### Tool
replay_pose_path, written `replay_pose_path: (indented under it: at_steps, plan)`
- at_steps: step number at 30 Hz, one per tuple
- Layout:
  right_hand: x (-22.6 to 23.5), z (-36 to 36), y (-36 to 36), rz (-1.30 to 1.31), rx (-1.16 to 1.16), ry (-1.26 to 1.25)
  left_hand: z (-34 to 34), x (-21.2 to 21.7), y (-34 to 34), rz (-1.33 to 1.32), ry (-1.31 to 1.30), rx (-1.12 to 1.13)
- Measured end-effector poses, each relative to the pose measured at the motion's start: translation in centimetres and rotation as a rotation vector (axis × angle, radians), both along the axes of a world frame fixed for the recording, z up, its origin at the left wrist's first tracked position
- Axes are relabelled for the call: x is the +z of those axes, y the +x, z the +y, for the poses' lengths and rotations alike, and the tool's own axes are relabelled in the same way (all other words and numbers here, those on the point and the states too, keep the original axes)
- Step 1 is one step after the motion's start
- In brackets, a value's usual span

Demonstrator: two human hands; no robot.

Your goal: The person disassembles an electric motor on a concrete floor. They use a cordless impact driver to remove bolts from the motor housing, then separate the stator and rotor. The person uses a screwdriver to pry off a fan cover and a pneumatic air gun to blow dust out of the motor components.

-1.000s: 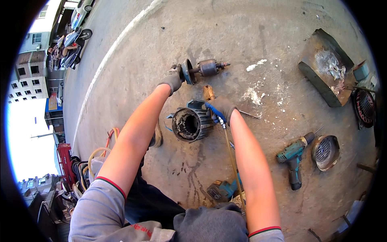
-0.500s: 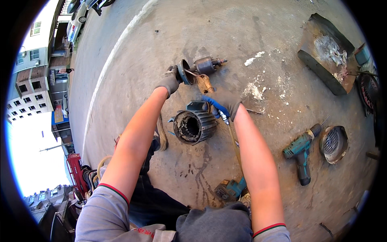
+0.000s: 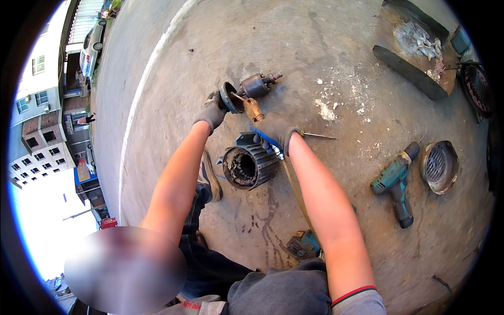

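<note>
My left hand (image 3: 211,111), in a grey glove, grips the rim of a round, dished motor end cover (image 3: 229,97) and holds it tilted, its hollow side toward the right. My gloved right hand (image 3: 275,130) is wrapped round a blue air blow gun (image 3: 266,138), from which a yellowish hose (image 3: 297,197) runs down toward me. Between the hands is a brown, worn part (image 3: 253,109) whose kind I cannot make out; a thin rod beside it points into the cover. Just below stands a finned motor housing (image 3: 262,167), its open bore caked with dirt.
A rotor (image 3: 255,86) lies beyond the cover. Right of my hand is a screwdriver (image 3: 318,136) among white crumbs. Farther right lie a teal power drill (image 3: 392,177), a slotted round cover (image 3: 439,166) and a metal tray (image 3: 409,73). Another teal tool (image 3: 304,244) lies near me.
My right hand has moved left, closer to the end cover, with the blow gun still in it. More of the screwdriver shows. The whole view has shifted slightly.
</note>
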State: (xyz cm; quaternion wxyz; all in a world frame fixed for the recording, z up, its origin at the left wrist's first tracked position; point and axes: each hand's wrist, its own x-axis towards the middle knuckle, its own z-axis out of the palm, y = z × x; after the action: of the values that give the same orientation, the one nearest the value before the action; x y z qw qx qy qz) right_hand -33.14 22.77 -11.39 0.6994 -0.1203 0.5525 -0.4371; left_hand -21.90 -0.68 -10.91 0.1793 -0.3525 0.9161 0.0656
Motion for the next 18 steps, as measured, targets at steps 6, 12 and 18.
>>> replay_pose_path:
  at_steps: [6,12,18]
  plan:
    - [-0.9,0.4,0.7,-0.071,-0.087,-0.077,-0.3,-0.2,0.1,0.002,0.017,0.017]
    - [-0.3,2.2,0.9,-0.090,-0.103,-0.084,-1.3,-1.2,0.7,0.042,0.017,-0.021]
    - [1.1,4.3,1.2,-0.022,-0.176,-0.021,-2.1,-1.3,0.8,-0.022,0.003,0.032]
